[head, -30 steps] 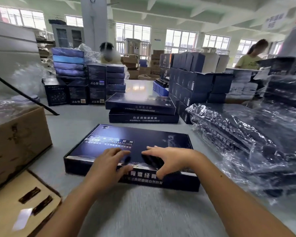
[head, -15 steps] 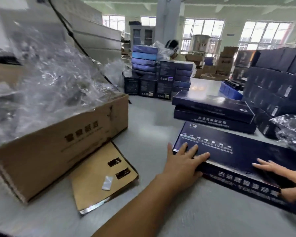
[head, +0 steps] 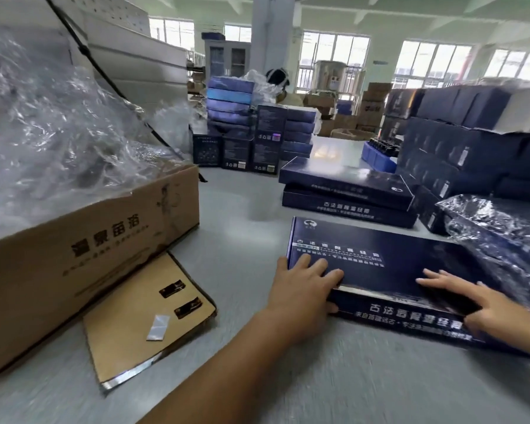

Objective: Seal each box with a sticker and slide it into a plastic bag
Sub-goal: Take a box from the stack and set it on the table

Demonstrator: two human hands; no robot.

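A: What did the box look like, and where was it?

B: Long, flat and dark navy, with pale printed lines on its lid and larger characters along the front wall. It lay closed on the grey table, close to the person, right of centre.

A: And the hands?

B: The left hand lay flat on the near left corner, fingers straight. The right hand rested on the lid further right, fingers spread, holding nothing.

A: What couldn't you make out?

B: The box's right end was hidden behind crinkled plastic-wrapped boxes. The print was blurred. Whether a sticker sat on the front seam, I couldn't tell. To the left, a brown carton stuffed with clear bags ran off-frame.
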